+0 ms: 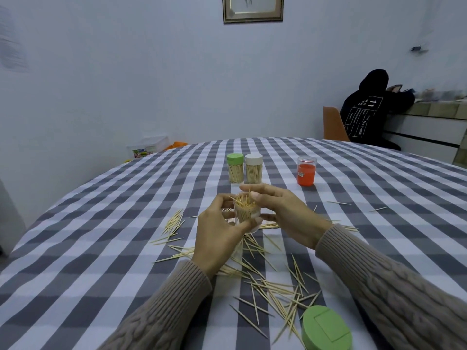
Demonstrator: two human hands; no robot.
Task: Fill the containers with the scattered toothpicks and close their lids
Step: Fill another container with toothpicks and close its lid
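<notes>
The left hand (217,238) has its fingers (249,224) clamped round the clear container (246,214), held up off the counter (101,223) between both hands. The right hand (280,210) is at the mouth, fingers (255,189) curled over the rim with the thumb pressing on the bristling toothpick tips (246,202); whether it pinches any sticks, I cannot tell.

Now the trick here, by my reckoning: keep the container upright, tap the ends level, get every tip below the rim before a lid goes near it. One stick poking up and the lid will not seat.

Beneath and behind the fingers lies a wide scatter of loose toothpicks (265,281), more off to the left of them, a few out to the right. The green lid (326,328) waits near the right sleeve.

Beyond the fingertips, two filled, capped containers stand touching, green-capped (235,168) and white-capped (253,168). To the right of them, an orange container (306,171) carries a small label, too small to read. No brand is legible on the task's things. Far back, a seated person's dark top (364,112) shows "11" in white.
</notes>
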